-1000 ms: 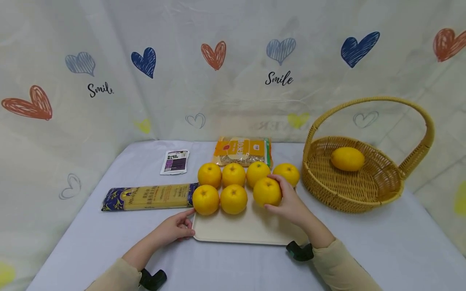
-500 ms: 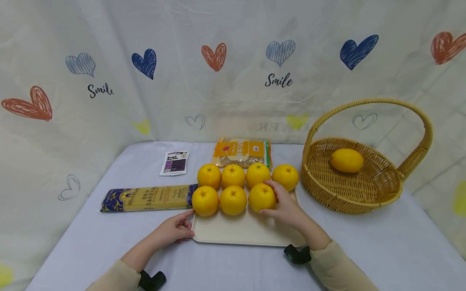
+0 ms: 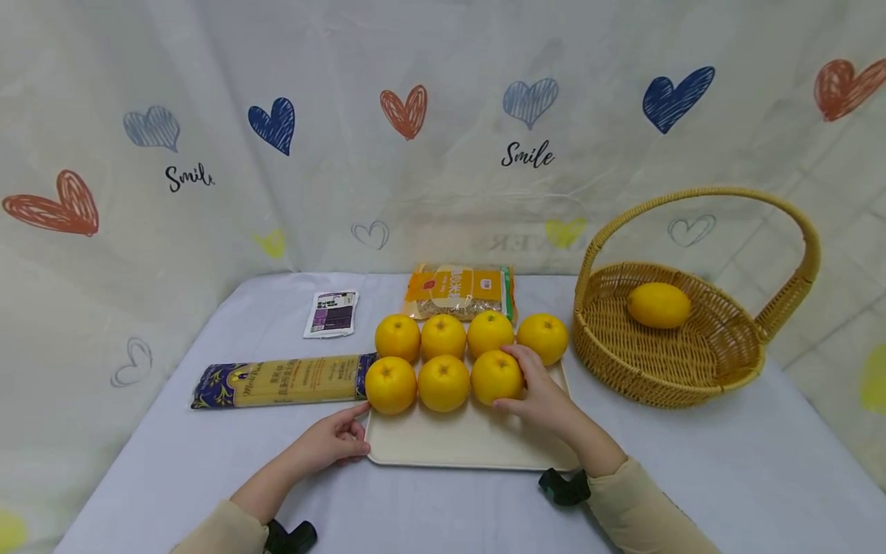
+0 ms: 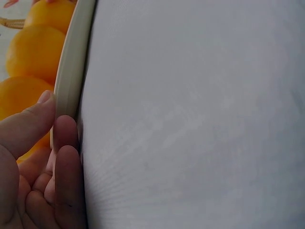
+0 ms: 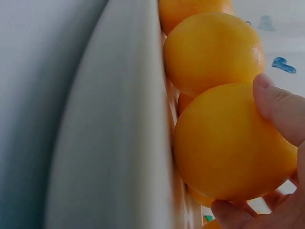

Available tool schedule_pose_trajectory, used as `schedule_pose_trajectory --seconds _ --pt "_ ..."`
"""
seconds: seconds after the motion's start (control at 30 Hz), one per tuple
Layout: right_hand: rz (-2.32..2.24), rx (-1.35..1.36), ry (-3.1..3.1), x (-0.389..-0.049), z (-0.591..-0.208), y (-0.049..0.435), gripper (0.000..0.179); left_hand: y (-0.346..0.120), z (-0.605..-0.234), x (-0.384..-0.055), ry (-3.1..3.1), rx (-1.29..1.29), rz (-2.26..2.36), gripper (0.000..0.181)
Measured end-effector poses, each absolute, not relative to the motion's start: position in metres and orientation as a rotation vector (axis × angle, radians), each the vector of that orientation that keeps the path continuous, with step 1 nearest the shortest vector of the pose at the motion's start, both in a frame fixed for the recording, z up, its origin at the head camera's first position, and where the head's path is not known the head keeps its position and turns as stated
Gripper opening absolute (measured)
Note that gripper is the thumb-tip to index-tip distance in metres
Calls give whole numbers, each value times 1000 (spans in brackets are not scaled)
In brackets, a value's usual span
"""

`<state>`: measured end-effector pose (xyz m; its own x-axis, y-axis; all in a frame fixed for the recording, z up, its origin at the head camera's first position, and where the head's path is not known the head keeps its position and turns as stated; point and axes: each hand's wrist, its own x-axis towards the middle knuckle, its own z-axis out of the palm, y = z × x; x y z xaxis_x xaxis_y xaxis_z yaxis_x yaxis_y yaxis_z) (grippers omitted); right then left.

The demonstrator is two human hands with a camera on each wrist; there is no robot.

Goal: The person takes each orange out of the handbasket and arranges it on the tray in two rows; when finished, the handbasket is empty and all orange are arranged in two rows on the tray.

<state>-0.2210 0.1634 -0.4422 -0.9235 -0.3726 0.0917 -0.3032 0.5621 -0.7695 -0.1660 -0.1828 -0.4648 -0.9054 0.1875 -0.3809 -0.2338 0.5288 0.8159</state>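
My right hand (image 3: 548,394) grips an orange (image 3: 494,377) from its right side, thumb and fingers curled round it. This orange stands third in the front row on a cream tray (image 3: 464,446), right beside the middle orange (image 3: 443,383). In the right wrist view the gripped orange (image 5: 224,143) overlaps its neighbour (image 5: 212,52). At the tray's left front corner, my left hand (image 3: 327,445) holds the edge. The left wrist view has its thumb (image 4: 33,119) at the tray's rim (image 4: 74,67) and curled fingers against the outside. A back row of several oranges (image 3: 444,336) fills the tray's far side.
Right of the tray stands a wicker basket (image 3: 685,373) with a tall handle and one yellow fruit (image 3: 659,305) inside. A spaghetti pack (image 3: 287,381) lies to the left, with a small white-and-purple sachet (image 3: 331,314) behind it. Beyond the oranges lies an orange grain bag (image 3: 460,291).
My right hand has moved the orange slightly left and down, bringing it into line with the front row. My left hand stays at the tray's corner.
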Motion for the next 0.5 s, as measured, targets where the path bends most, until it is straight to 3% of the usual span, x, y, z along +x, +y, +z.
schedule_pose_trajectory --seconds 0.5 --pt "-1250 -590 2672 -217 -437 164 90 -186 -472 -168 2324 -30 1350 83"
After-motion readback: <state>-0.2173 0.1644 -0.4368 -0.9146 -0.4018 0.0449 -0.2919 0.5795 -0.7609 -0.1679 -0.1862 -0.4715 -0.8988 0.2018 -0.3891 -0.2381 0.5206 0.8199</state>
